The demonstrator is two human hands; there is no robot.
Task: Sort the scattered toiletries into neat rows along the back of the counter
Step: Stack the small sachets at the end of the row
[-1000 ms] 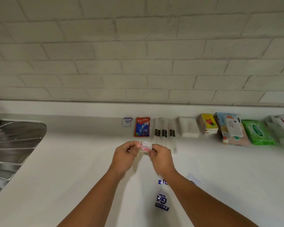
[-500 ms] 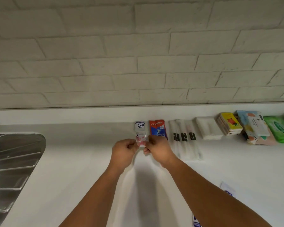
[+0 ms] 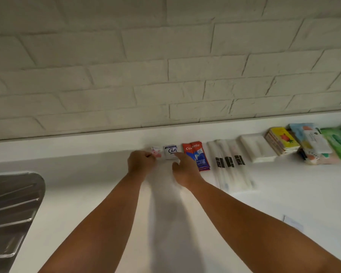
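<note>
In the head view, a small pink-and-white sachet (image 3: 156, 152) is pinched in the curled left hand (image 3: 141, 164) at the back of the white counter (image 3: 283, 196), at the left end of the row, just beside the white GA sachet (image 3: 170, 151). The right hand (image 3: 185, 170) is held loosely spread, empty, index finger touching the GA sachet, with the red Colgate sachets (image 3: 196, 155), wrapped toothbrushes (image 3: 229, 164) and wet-wipe packs (image 3: 339, 142) lined up rightwards

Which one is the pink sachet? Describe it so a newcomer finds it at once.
Follow the row of toiletries along the back of the white counter to its left end. There the left hand holds a small pink sachet, beside the white GA sachet. It alone is pink-printed.
</note>
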